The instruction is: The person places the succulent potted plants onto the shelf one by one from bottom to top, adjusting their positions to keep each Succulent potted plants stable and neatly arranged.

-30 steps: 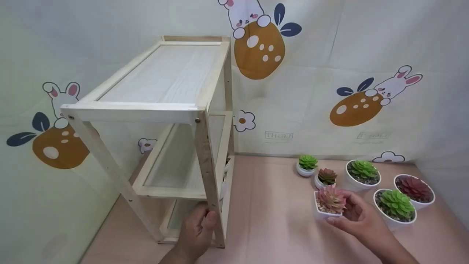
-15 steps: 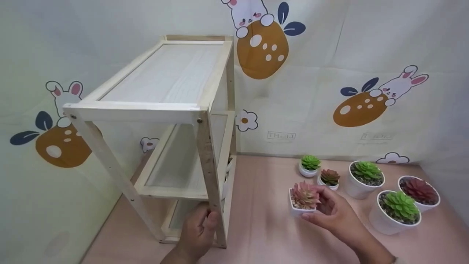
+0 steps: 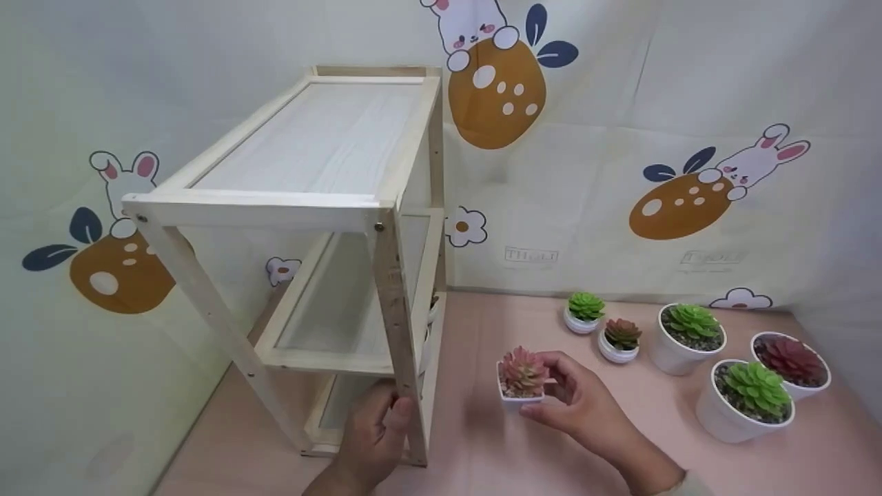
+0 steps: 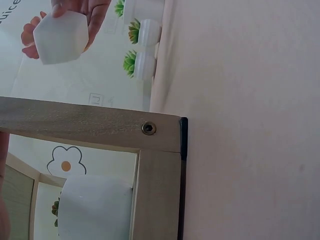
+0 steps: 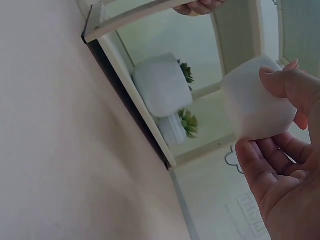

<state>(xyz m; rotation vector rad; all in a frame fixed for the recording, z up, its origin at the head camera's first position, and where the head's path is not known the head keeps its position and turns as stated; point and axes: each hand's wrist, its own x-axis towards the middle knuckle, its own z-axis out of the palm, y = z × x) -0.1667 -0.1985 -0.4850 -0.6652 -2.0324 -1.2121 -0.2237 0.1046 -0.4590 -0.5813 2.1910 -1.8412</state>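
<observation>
My right hand (image 3: 586, 406) has carried the pink succulent pot (image 3: 521, 379) leftward, away from the other pots and nearer the wooden shelf (image 3: 310, 207). From the head view, its grip pinches the pot above the table (image 3: 482, 441), while my left hand (image 3: 375, 434) wraps the shelf's front leg. The left wrist view shows the frame corner. The right wrist view shows my fingers (image 5: 287, 85) round the white pot.

Lowest shelf's pots (image 3: 427, 324) — mostly hidden
</observation>
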